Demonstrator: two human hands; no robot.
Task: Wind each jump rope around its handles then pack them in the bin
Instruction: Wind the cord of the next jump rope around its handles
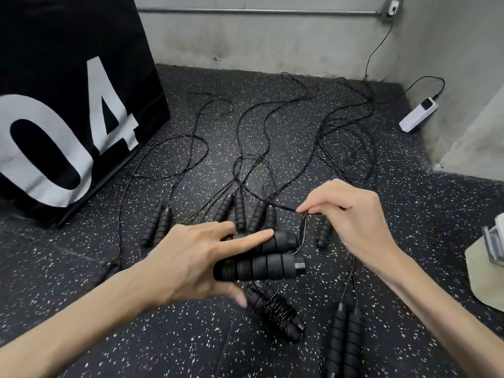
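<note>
- Foam-covered handles (261, 257) of one jump rope lie side by side in the left hand (191, 263), which grips them with thumb beneath and fingers curled over the top, index finger stretched along the upper one.
- Just beyond their cord ends, the right hand (351, 222) pinches the thin black cord (302, 227) between thumb and fingertips.
- One wound rope (272, 309) already lies on the floor (163, 336) below the hands.
- Risk, as a judgement: the slack cord trails into loose ropes (245, 165) farther off toward the wall; winding may drag or snag a neighbour's loop.
- Handles could also splay apart if the grip eases, loosening the first turns.
- No bin is visible.
</note>
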